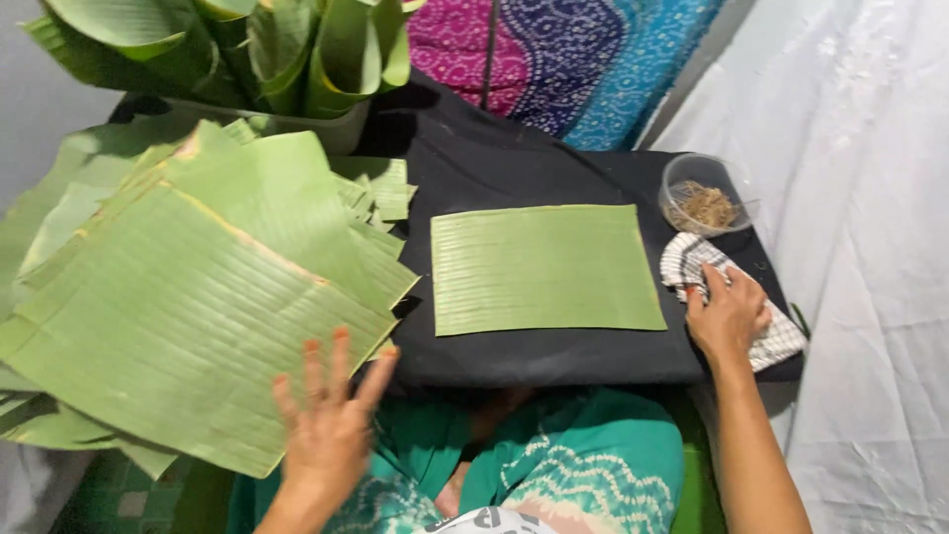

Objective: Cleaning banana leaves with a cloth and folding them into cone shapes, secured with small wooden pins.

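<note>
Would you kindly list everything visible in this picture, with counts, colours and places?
Flat rectangular banana leaf sheet: one, green, centre of the black cloth.
Stack of cut banana leaves: many, green, left.
Rolled banana leaves in a container: several, green, top left.
Black cloth-covered work surface: one, middle.
Clear round bowl of brownish strands: one, right of the sheet.
Checked black-and-white cloth: one, right edge of the surface.
Patterned fabric: pink, blue, top.
White sheet: right.
Left hand: open, fingers spread, by the stack's lower edge.
Right hand: resting on the checked cloth.
</note>
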